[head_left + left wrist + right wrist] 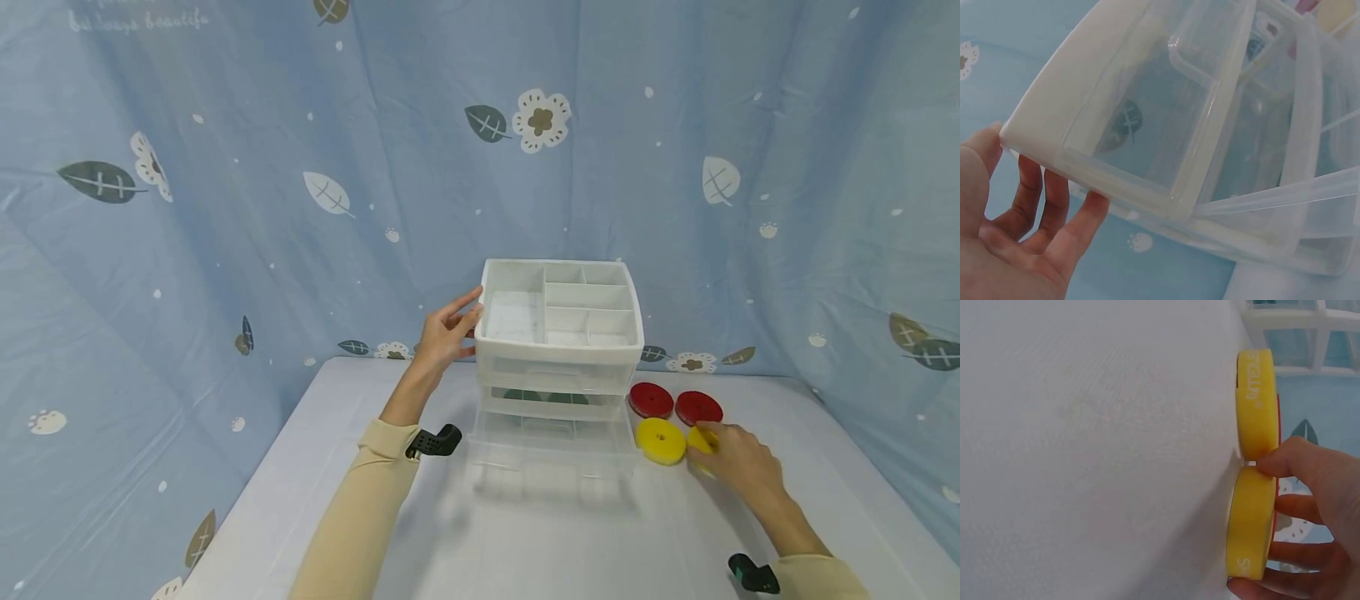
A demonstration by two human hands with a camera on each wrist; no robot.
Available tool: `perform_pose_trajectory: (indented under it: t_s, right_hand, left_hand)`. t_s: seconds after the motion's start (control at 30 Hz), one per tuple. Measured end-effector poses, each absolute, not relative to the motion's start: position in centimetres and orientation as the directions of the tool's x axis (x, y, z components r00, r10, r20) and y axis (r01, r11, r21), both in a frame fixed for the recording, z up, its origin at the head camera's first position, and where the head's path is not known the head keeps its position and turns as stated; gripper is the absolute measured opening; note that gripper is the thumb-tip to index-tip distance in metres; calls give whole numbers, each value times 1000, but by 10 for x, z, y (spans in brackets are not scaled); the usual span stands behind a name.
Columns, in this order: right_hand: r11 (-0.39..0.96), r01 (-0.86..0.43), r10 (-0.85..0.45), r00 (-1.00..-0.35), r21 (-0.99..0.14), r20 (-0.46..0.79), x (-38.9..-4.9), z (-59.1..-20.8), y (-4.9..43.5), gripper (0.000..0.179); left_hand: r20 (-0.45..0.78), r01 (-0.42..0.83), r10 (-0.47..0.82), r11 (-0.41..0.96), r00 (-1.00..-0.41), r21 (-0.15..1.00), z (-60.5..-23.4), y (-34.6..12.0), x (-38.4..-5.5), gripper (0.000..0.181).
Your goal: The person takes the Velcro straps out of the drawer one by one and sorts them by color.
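Observation:
A white organizer with clear drawers [558, 350] stands at the back of the table, its lowest drawer [551, 446] pulled out. My left hand [444, 329] rests spread against the organizer's left side, thumb at the top corner and fingertips along the side wall in the left wrist view. To the right, my right hand [738, 458] holds a yellow ribbon roll [1250, 522] by its edge, thumb at one end and fingers curled round the other. Beside it lies a second yellow ribbon roll [661, 442], with white lettering on its rim. Two red rolls [651, 401] lie just behind.
The organizer's top tray [513, 317] has several compartments. A blue patterned curtain [420, 167] hangs close behind the organizer and the rolls. White cloth covers the table [525, 550].

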State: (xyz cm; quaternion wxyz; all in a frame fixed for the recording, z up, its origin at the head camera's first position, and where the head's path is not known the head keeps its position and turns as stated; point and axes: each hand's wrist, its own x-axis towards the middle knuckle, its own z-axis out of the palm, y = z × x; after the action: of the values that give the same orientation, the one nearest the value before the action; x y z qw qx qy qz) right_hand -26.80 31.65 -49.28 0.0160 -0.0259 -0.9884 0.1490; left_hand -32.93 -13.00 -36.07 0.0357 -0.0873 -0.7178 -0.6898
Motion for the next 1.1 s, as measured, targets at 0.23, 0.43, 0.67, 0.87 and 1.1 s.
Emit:
perform_pose_trajectory:
  t_s: [0.23, 0.43, 0.67, 0.87, 1.1]
  right_hand:
    - [961, 14, 31, -998, -275, 57, -264, -500, 316, 70]
    - [967, 9, 33, -996, -253, 88, -257, -507, 313, 67]
    - [963, -9, 13, -997, -270, 82, -256, -506, 313, 67]
    - [953, -5, 17, -997, -303, 71, -255, -499, 309, 67]
    - [942, -84, -7, -973, -326, 231, -245, -483, 293, 52]
  left_hand:
    - [183, 186, 81, 32, -980, 982, -361, -130, -328, 41]
    - [193, 196, 89, 18, -977, 981, -361, -130, -327, 41]
    - [186, 189, 82, 24, -979, 982, -361, -130, -327, 41]
    - [164, 167, 95, 24, -982, 986, -361, -131, -329, 43]
    - [163, 166, 76, 36, -984, 985, -362, -131, -330, 41]
